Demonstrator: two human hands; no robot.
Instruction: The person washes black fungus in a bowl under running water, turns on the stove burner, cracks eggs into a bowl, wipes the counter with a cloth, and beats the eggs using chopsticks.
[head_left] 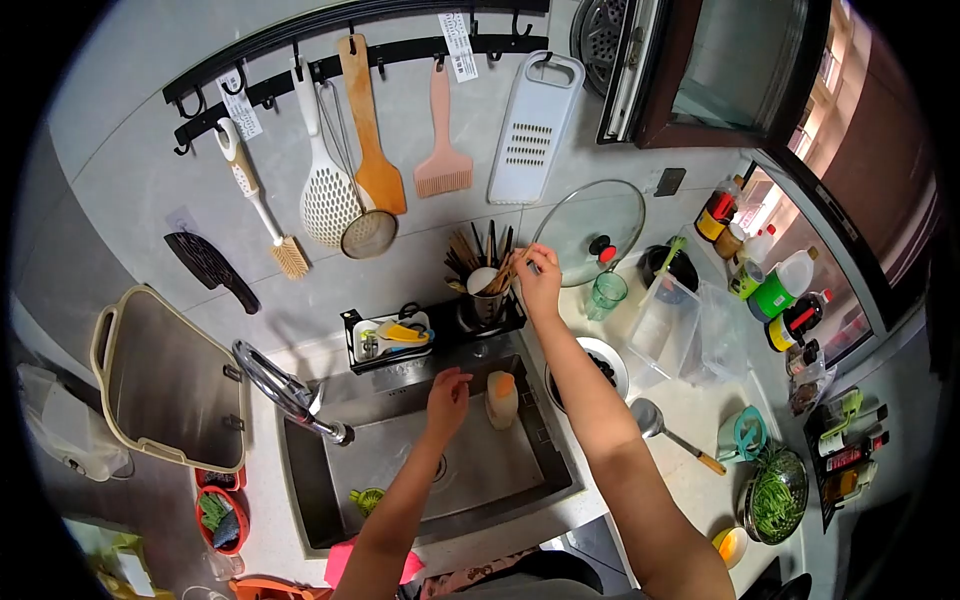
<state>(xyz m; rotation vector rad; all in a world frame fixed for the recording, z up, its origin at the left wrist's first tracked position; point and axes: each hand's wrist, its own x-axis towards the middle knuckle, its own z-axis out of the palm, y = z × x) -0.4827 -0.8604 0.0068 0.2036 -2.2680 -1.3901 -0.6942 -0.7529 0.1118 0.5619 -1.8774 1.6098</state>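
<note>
My right hand [538,278] reaches to the utensil holder [487,307] behind the sink, its fingers closed around wooden chopsticks [519,257] at the holder's right side. Other chopsticks and a white utensil head stand in the same holder. Over the sink [400,455] hovers my left hand [448,400], fingers loosely bent and nothing visible in them. Just right of it, a pale cloth-like item with an orange patch [499,402] lies against the sink's back wall. A small green strainer-like piece [368,499] sits at the sink's lower left.
The faucet [290,395] arches over the sink's left side. A black caddy [390,338] stands behind. At right are a white bowl [608,365], a ladle [675,432], a green glass [606,296], clear containers [665,325] and a colander of greens [775,500]. Utensils hang above.
</note>
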